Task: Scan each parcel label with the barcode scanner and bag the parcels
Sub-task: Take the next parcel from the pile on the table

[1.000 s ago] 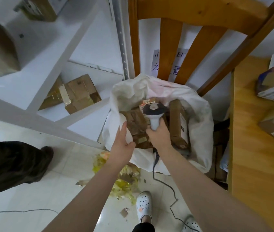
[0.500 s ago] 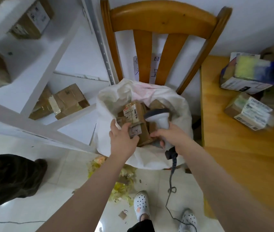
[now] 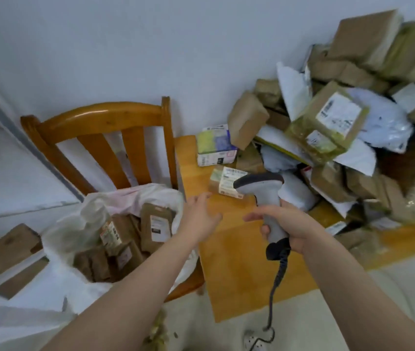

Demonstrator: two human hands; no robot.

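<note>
Head view: the right hand (image 3: 286, 225) grips the handle of the barcode scanner (image 3: 264, 198), its head up and pointing left, its cable (image 3: 277, 277) hanging toward the floor. The left hand (image 3: 200, 216) is spread wide and holds nothing, above the near left edge of the wooden table (image 3: 236, 262). Just beyond the hands lies a small labelled parcel (image 3: 226, 182) (print too blurred to read). A heap of parcels (image 3: 333, 127) fills the far right. On the left, a white bag (image 3: 79, 224) with brown parcels (image 3: 155, 221) inside seems to sit on a wooden chair (image 3: 95, 120)
</note>
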